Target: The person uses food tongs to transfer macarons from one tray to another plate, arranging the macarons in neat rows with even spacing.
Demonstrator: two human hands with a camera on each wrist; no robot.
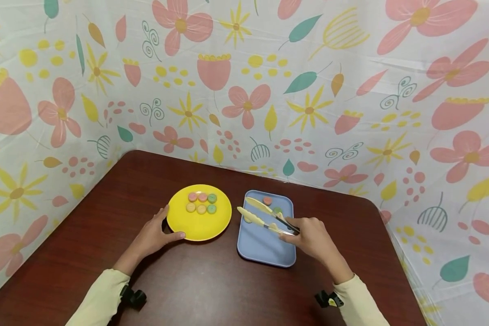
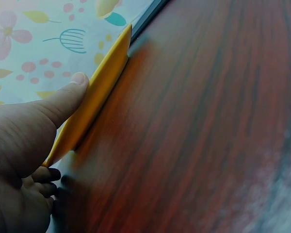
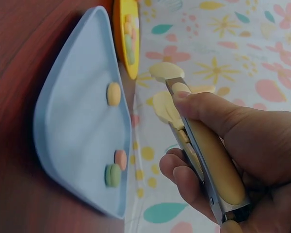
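My left hand (image 1: 151, 233) holds the left rim of a round yellow plate (image 1: 201, 228), thumb over the edge and fingers curled at its outer side. Several macarons (image 1: 202, 197) in pink, green and yellow sit in two rows on the plate. In my right hand (image 1: 314, 237) is a pair of tongs (image 1: 252, 218) with cream tips, gripped by the handles above a blue tray (image 1: 265, 249). The tongs' tips are apart, with nothing between them. On the tray lie a pink macaron (image 1: 267, 200), a green macaron (image 3: 113, 175) and a yellow macaron (image 3: 113, 93); the tongs partly cover some in the head view.
Plate and tray stand side by side on a dark brown wooden table (image 1: 187, 280), with a narrow gap between them. A white cloth (image 1: 244, 131) printed with flowers and leaves hangs behind the table and along its sides.
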